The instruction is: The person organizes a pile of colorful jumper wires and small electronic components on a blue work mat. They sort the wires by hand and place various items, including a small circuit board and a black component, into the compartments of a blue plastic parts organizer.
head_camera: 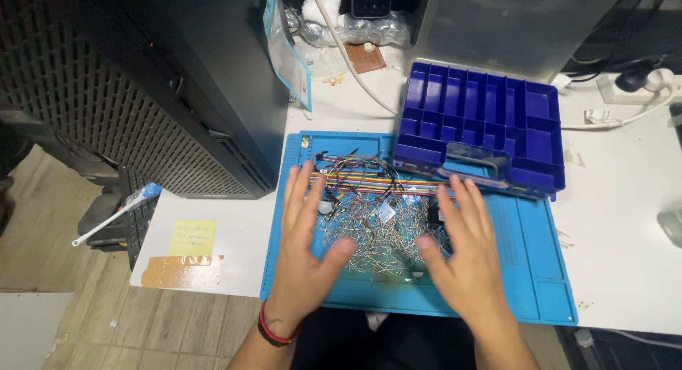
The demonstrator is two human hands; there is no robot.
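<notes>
1. Two bare hands hover flat over a heap of small electronic parts [376, 245] on a blue work mat [533, 270]. The left hand [307, 231] and the right hand [465, 245] are both spread open, fingers apart, clamped on nothing.

2. The step in hand looks like gathering or corralling: the palms face each other across the pile, which lies between the two thumbs and just beneath the fingertips.

3. Judged from this pose, the next move calls for a slow inward sweep with the palms low to the mat, since thin metal leads snag and scatter easily.

4. The heap is a dense tangle of silvery wire-legged components, with a few small pale square pieces mixed in. It looks light, springy and prickly to handle.

5. Just beyond the fingertips runs a band of multicoloured jumper wires [369, 181], flat and ribbon-like, with dark loose wires curling above it.

6. Past the right hand's fingers sits a dark blue compartment organiser [490, 121], its cells showing nothing inside, its near edge resting on the mat.

7. Outside the left hand stands a black computer tower [213, 86]; a yellow sticky note [192, 237] lies on the white desk [625, 199] near that wrist, which wears a red and black band.
</notes>
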